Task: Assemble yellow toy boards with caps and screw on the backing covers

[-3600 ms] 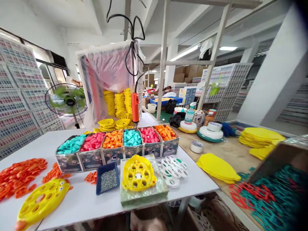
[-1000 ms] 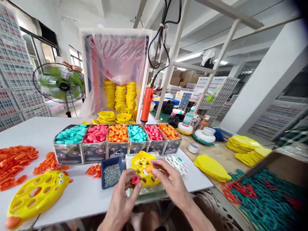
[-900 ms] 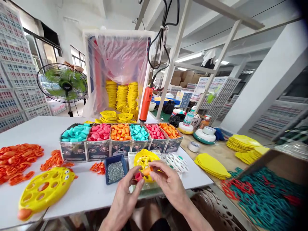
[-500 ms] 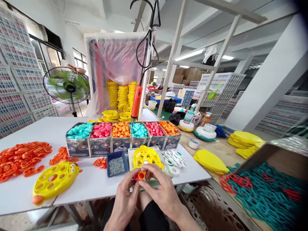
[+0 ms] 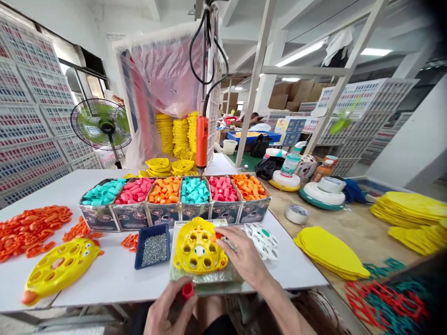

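A yellow plastic shell with several round holes [image 5: 185, 266] lies on a box on the white table in front of me. My right hand [image 5: 240, 253] is at the shell's upper right edge, fingertips closed on a small orange plastic piece [image 5: 218, 235], mostly hidden by the fingers. Below the shell, near the table's front edge, my left hand [image 5: 171, 309] pinches a short pinkish-red plastic tube [image 5: 187, 291], its round end facing up. A white oval plate with holes [image 5: 261, 239] lies to the right of the shell.
Box compartments of teal [image 5: 194, 190], pink and orange tubes stand behind the shell. A blue tray of screws [image 5: 138, 253] sits left. An orange electric screwdriver [image 5: 201, 142] hangs above. Another yellow shell [image 5: 63, 270] and orange parts [image 5: 35, 228] lie further left; yellow sheets [image 5: 330, 251] lie right.
My hands have moved apart. The right went up to the yellow shell with an orange piece; the left stayed low with the pinkish-red tube. The view has shifted slightly.
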Demonstrator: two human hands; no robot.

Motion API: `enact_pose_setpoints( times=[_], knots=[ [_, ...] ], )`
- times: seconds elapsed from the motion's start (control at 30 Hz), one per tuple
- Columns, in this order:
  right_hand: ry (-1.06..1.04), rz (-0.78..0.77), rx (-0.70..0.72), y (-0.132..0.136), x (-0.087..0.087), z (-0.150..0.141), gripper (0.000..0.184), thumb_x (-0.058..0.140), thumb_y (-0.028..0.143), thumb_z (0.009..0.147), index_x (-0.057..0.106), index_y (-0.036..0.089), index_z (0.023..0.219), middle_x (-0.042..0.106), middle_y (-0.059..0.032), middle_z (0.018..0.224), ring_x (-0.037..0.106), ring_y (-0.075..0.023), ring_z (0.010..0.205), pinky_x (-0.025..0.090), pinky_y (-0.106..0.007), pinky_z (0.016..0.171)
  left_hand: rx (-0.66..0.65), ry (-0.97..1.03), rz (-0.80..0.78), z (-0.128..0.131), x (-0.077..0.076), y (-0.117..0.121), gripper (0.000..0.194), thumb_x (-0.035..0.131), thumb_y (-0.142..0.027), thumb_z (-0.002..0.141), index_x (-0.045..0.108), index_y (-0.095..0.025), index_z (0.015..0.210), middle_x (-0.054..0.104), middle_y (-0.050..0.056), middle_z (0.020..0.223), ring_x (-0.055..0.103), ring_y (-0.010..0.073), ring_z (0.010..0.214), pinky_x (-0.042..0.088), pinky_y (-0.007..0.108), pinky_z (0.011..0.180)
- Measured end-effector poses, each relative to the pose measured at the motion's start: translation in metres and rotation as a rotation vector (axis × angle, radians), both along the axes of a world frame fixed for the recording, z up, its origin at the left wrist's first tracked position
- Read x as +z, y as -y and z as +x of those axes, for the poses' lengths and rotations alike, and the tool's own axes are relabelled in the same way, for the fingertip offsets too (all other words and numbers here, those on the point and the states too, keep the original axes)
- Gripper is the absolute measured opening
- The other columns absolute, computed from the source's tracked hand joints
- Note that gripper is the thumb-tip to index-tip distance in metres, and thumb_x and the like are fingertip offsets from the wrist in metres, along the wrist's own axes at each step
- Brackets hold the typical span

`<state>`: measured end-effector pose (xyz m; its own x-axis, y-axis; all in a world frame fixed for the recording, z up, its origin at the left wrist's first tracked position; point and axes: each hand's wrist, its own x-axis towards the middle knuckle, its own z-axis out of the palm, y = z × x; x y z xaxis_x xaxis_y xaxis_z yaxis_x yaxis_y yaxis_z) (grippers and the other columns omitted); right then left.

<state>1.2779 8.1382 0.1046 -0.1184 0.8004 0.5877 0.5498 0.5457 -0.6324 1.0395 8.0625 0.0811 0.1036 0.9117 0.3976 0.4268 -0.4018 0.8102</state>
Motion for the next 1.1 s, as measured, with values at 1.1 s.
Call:
enact_pose_setpoints(
  times=[1.1],
  knots=[
    [-0.038,-0.174,-0.243,-0.033,-0.03,-0.01,0.028,0.052,0.031,0.097,0.068,0.021,0.118,0.073,-0.0096,0.114,0.068,-0.0247,0.096,0.057,-0.039,0.085,0.042,-0.115,0.088,-0.029,-0.017,-0.061,0.023,0.067,-0.027,0.091,0.071,-0.03,0.114,0.071,0.005,0.124,0.072,0.0225,0.109,0.064,0.028,0.088]
  ],
)
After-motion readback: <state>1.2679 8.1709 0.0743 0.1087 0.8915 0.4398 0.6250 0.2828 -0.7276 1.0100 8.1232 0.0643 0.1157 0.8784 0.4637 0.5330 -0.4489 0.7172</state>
